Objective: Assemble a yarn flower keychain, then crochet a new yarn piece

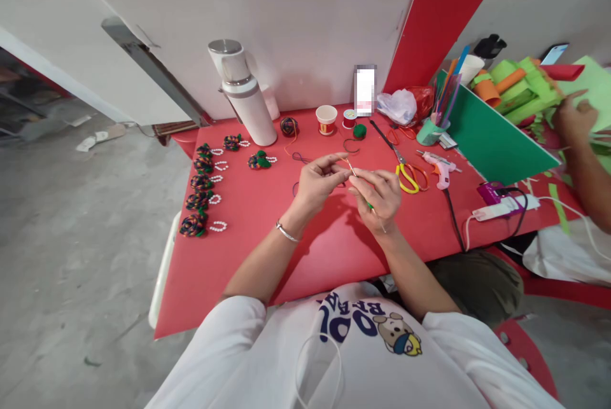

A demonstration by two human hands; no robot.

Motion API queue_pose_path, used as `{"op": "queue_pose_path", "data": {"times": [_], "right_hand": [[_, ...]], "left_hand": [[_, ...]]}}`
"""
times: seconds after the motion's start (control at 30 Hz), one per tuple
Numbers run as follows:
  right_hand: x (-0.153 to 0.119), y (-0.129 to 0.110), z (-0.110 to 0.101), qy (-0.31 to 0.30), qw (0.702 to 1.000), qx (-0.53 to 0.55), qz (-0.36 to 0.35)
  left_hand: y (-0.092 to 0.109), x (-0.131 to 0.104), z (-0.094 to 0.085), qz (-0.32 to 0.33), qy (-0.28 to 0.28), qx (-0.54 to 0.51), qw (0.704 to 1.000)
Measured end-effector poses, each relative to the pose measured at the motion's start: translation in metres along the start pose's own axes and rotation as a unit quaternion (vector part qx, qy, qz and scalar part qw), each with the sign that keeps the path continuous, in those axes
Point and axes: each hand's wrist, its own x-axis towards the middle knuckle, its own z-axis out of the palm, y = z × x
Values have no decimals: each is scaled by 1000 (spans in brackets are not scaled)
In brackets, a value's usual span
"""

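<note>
Over the red table, my two hands meet with fingertips almost touching. My right hand is closed around a thin crochet hook; a green part of it shows between the fingers, and its rear end sticks out by the wrist. My left hand pinches a fine strand of yarn at the hook's tip. The small worked piece, if any, is too tiny to make out. Behind the hands lies a dark multicoloured yarn ball with an orange strand trailing from it.
Several knitted pieces with white bead loops line the left side. A white thermos, paper cup, thread spool and phone stand behind. Yellow-handled scissors and a glue gun lie right. Another person's hand works beyond a green board.
</note>
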Motion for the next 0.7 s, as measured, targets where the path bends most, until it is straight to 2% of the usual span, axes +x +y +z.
{"op": "queue_pose_path", "data": {"times": [0.13, 0.3, 0.4, 0.57, 0.7], "right_hand": [[-2, 2, 3, 32, 999, 16, -23], [13, 10, -9, -24, 991, 128, 16], [21, 16, -16, -43, 984, 172, 18], [29, 21, -27, -89, 979, 182, 21], [33, 24, -35, -102, 971, 211, 39]], "left_hand": [[3, 0, -1, -81, -49, -50, 994], [12, 2, -8, -120, -85, -33, 988], [16, 3, -12, -130, -97, -18, 987], [20, 4, -16, -124, -98, -6, 987], [23, 4, -19, -114, -101, 5, 988]]}}
